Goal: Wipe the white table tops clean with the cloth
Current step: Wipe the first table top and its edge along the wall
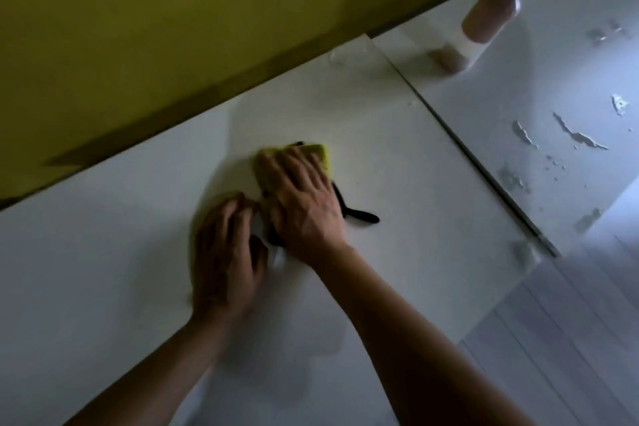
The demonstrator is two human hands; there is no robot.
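Cloth: a folded yellow-green cloth (321,157) lies flat on the near white table top (103,270), towards its far edge and roughly midway along what shows of it; only the far and right margins of the cloth show, the rest being under a hand.
Black strap: a thin black strap or cord (359,216) lies on the same table top, running out from under the right hand towards the table's right edge; what it belongs to cannot be told.
Right hand: the right hand (304,201) lies palm down on the cloth, fingers spread and nearly straight, pressing it flat against the table top; it curls round nothing.
Left hand: the left hand (226,252) rests on the table top just beside the right hand, on the side nearer the person, its fingertips close to the near edge of the cloth; the fingers are bent, but the blur hides whether they pinch anything.
Second table top: another white table top (518,86) butts against the right edge of the first, a narrow dark seam between them; its surface is patchy, with flaked or peeling spots.
Bottle: a tall clear bottle with brownish contents and a pale band (480,28) stands on the second table top near its far edge, well apart from both hands.
Wall: an olive-yellow wall (173,28) runs along the far edges of both tables.
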